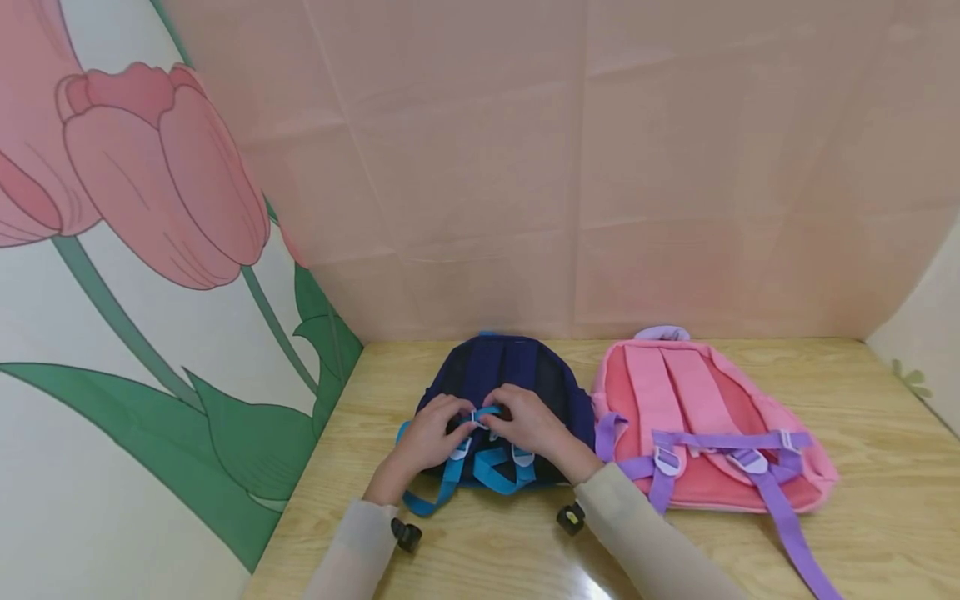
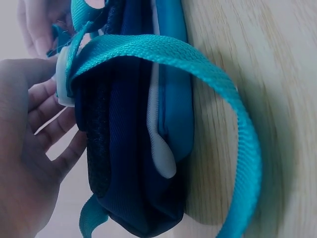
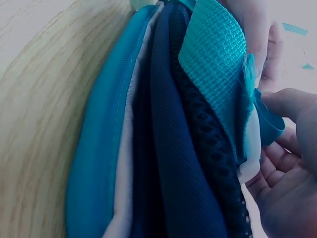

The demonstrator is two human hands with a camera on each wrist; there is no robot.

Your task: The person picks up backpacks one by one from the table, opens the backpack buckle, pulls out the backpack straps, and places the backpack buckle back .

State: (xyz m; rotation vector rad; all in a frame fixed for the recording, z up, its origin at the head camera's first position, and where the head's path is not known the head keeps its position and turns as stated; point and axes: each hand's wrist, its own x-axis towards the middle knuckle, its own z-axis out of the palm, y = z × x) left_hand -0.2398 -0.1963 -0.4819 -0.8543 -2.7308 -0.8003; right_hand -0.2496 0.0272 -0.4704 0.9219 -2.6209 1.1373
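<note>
A navy backpack (image 1: 551,375) lies on the table, its shoulder-strap side facing up. Over its middle both hands meet at a short blue strap (image 1: 489,411) with a small white buckle (image 1: 475,417). My left hand (image 1: 431,432) pinches the strap's left end by this buckle. From the other side, my right hand (image 1: 531,423) pinches the strap between thumb and fingers. In the left wrist view a white strap adjuster (image 2: 64,77) sits beside the left hand (image 2: 27,134), with a loop of teal webbing (image 2: 198,64). The fingertips are partly hidden in both wrist views.
A pink backpack (image 1: 716,392) with purple straps (image 1: 783,517) lies just right of the navy one, one strap running toward the table's front. Loose blue webbing (image 1: 442,492) hangs onto the wooden table (image 1: 480,550). A pinkish backdrop (image 1: 465,167) stands behind.
</note>
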